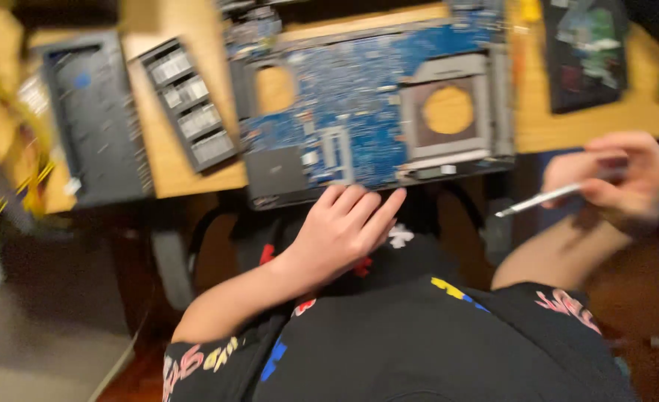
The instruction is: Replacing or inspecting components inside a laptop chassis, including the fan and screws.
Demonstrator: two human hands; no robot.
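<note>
An opened laptop base with a blue circuit board [359, 112] lies on a wooden desk [567, 126], its front edge hanging slightly over the desk edge. My left hand [344, 227] rests with fingers together against the front edge of the laptop base, holding nothing. My right hand [627, 179] is off to the right, below the desk edge, gripping a thin silver tool [541, 199] whose tip points left. The view is motion-blurred.
A grey plastic cover panel [95, 119] and a dark strip with several metal-shielded modules [188, 104] lie left of the laptop. A black bag with green parts [586, 52] lies at the back right. Yellow cables [9, 112] hang at far left.
</note>
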